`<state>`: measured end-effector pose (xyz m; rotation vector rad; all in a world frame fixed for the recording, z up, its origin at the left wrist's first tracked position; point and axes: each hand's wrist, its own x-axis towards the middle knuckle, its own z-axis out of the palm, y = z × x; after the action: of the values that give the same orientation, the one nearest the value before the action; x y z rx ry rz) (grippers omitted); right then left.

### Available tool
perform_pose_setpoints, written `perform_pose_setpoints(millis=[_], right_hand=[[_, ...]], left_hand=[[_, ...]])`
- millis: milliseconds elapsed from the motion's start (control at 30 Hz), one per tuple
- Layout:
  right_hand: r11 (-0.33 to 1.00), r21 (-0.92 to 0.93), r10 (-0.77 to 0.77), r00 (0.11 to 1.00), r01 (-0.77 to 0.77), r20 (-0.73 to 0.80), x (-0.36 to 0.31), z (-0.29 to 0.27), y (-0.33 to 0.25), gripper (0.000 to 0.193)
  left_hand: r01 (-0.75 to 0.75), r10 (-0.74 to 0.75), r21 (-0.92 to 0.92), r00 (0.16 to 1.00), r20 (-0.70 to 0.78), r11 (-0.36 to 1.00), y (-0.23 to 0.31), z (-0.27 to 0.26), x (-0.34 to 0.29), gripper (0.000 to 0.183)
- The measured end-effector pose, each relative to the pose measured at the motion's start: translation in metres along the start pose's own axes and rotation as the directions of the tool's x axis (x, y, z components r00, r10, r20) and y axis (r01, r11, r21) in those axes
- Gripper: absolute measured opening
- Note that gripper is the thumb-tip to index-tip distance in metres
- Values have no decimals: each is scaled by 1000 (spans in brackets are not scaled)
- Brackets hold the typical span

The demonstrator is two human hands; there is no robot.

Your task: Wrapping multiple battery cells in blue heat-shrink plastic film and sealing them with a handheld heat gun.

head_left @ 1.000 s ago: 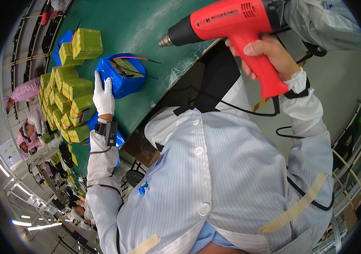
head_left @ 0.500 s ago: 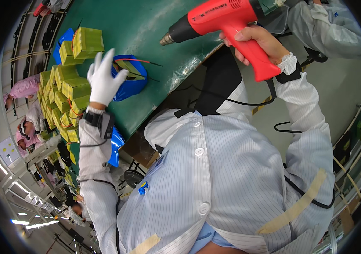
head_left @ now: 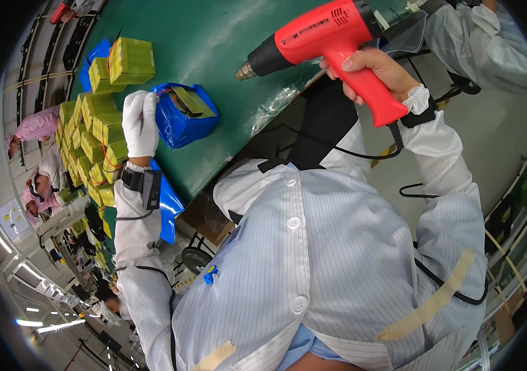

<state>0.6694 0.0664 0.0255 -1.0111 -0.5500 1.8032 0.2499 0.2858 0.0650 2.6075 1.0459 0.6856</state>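
My right hand (head_left: 379,69), bare, is wrapped round the handle of a red heat gun (head_left: 319,38). Its metal nozzle points left over the green table. My left hand (head_left: 140,123), in a white glove, is closed with its fingers pressed together, at the left side of a blue-wrapped battery pack (head_left: 184,128). A red wire (head_left: 165,92) runs from the top of this pack to the gloved fingertips, which appear to pinch it. The blue film stands open at the top, showing a yellow-green face inside. The nozzle stays apart from the pack.
Many yellow-green packs (head_left: 106,127) are piled left of my left hand, with two more (head_left: 132,62) behind it. Blue film (head_left: 169,207) hangs at the table's near edge. Clear plastic (head_left: 274,108) lies on the green table (head_left: 214,55). A co-worker's sleeve (head_left: 480,46) shows at far right.
My left hand has closed from spread fingers and moved slightly down and left. The red wire, which stretched right across the pack, now bends left to my fingers. The heat gun has barely moved.
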Motion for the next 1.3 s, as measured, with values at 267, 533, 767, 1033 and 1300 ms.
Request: perform_pose_setpoints(millis=[267, 533, 767, 1033, 1300], right_hand=[[1000, -24, -14, 1000, 15, 28, 16, 10, -7, 41], [998, -22, -58, 987, 62, 147, 45, 18, -20, 39], [997, 1, -77, 977, 78, 200, 56, 35, -19, 45], [995, 19, -103, 979, 101, 174, 48, 30, -10, 40], [999, -6, -37, 998, 38, 42, 15, 19, 13, 42]], left_hand=[[354, -368, -212, 929, -29, 911, -14, 10, -44, 42], [382, -398, -210, 917, -38, 900, -17, 11, -45, 44], [397, -414, -208, 909, -45, 894, -18, 10, -44, 44], [437, -461, -271, 887, -26, 858, -31, 9, -44, 43], [435, -456, -253, 890, -28, 864, -36, 7, -43, 42]])
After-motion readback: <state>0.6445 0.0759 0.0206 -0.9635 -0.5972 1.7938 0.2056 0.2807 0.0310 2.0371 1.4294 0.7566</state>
